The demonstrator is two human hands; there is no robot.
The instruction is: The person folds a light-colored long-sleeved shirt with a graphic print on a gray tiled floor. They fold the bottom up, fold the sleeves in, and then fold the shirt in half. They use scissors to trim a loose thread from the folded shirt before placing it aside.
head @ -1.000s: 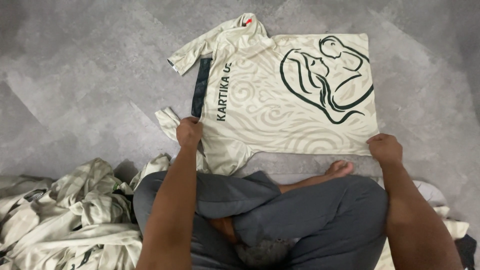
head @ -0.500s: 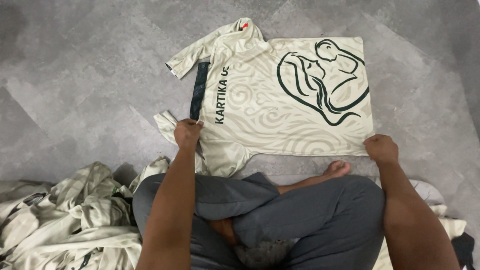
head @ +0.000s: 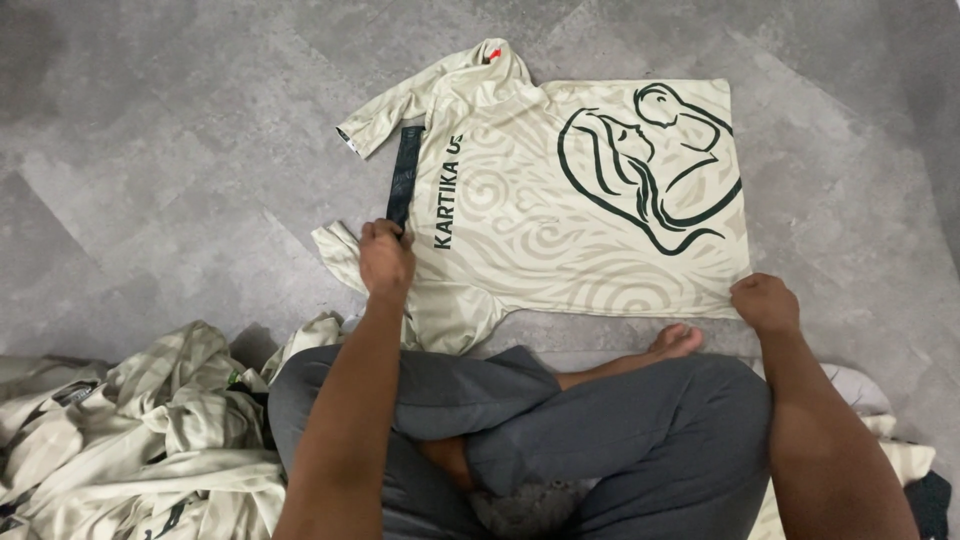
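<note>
Almost nothing has moved since a moment ago: your hands and the shirt sit in nearly the same spots. Your left hand [head: 386,258] is closed on the near edge of the cream patterned shirt with the dark line drawing [head: 590,195], close to its dark side stripe [head: 404,175]. Your right hand [head: 765,303] pinches the shirt's near right corner. The shirt lies flat on the grey stone floor [head: 170,150], just past your crossed legs in grey trousers [head: 560,430]. One short sleeve [head: 385,118] sticks out at the far left. A heap of more cream shirts [head: 130,440] sits by your left knee. To do this well, hold both spots with the same pull, keep the edge straight, and smooth out bumps before you fold.
</note>
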